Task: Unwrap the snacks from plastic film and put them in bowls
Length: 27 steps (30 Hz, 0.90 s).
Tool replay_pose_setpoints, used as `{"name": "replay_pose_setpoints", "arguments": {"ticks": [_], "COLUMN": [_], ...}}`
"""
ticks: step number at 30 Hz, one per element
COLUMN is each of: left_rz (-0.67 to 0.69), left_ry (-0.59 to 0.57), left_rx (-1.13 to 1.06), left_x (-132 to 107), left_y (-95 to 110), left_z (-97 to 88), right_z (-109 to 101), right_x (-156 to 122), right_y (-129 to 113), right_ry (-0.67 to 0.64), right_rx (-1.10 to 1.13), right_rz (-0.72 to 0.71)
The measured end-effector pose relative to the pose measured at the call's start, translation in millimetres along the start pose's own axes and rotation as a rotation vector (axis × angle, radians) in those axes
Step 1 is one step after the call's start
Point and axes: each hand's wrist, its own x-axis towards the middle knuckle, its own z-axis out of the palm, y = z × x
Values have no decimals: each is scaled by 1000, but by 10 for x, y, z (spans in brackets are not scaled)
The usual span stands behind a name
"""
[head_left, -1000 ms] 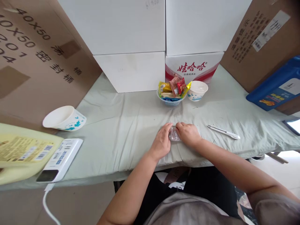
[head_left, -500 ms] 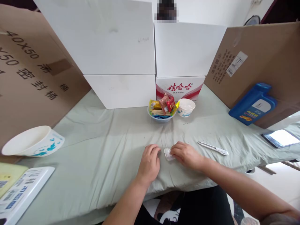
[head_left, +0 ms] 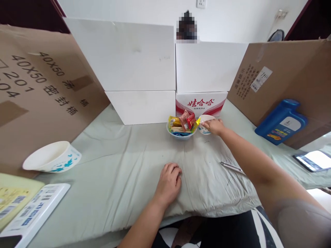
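My left hand (head_left: 170, 182) rests palm down on the green cloth, its fingers loosely bent and holding nothing that I can see. Far from it, my right hand (head_left: 213, 126) reaches over the small white paper bowl (head_left: 205, 131) with blue-green prints. Its fingers are close together at the rim, and what they hold, if anything, is hidden. Left of that bowl and close beside it stands a shallow clear bowl (head_left: 181, 137) full of colourful snack packets (head_left: 186, 120) and thin wooden sticks. A white utility knife (head_left: 232, 167) lies on the cloth, partly behind my right forearm.
White boxes (head_left: 129, 69) wall off the back, and cardboard boxes (head_left: 43, 103) (head_left: 292, 75) flank both sides. A blue bottle (head_left: 280, 122) leans at right near a phone (head_left: 312, 161). At left are a large paper bowl (head_left: 55, 158), a yellow container (head_left: 18, 196) and a white labelled case (head_left: 38, 210).
My right hand has moved from the front of the cloth forward to the small paper bowl. The crumpled white piece it touched no longer shows on the cloth. My left hand stays nearly in place.
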Motion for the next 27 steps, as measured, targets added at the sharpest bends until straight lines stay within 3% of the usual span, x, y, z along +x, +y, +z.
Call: {"name": "replay_pose_setpoints", "arguments": {"ticks": [4,7,14,17,20,22,25,27], "left_rz": [9,25,59,64,56,51,49,45], "left_ry": [-12,-6,10,18,9,-6,-17,-15], "left_rx": [6,9,22,31,43,49,49,46], "left_x": [-2,-15,-29,-26,-26,-26,-17,-4], "left_y": [-2,-11,-21,-18,-23,-28,-34,-34], "left_z": [5,7,-1,0,2,0,-9,-15], "right_z": [51,30,-141,-186,-145,-86,20,97], "right_x": [-200,-352,-646,-709,-641,-511,-235,-52], "right_y": [-63,35,905,1275,1541,1666,1764,1749], "right_ry": [76,75,88,142,204,229,273,317], "right_rx": [-49,-99,-212,-126,57,142,325,477], "right_rz": [-19,4,290,469,654,699,653,520]}}
